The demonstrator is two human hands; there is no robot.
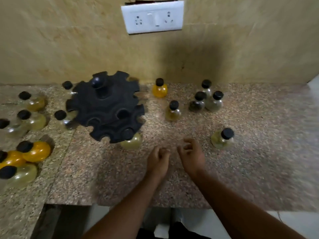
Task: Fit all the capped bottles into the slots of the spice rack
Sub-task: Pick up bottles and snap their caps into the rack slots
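A black round spice rack (105, 107) with notched slots around its rim stands on the speckled stone counter (172, 178). One pale bottle (132, 142) sits in a front slot. Several black-capped bottles stand loose at the right: an orange one (159, 89), a pale one (172, 112), a cluster of three (206, 100), and one nearest my right hand (222, 138). More capped bottles stand at the left (32, 118), some orange (36, 153). My left hand (158, 161) and my right hand (190, 155) hover over the counter, fingers loosely curled, holding nothing.
A beige wall rises behind the counter with a white switch-and-socket plate (152, 17). The counter's front edge (131, 205) runs just under my forearms, with floor below. The picture is blurred by motion.
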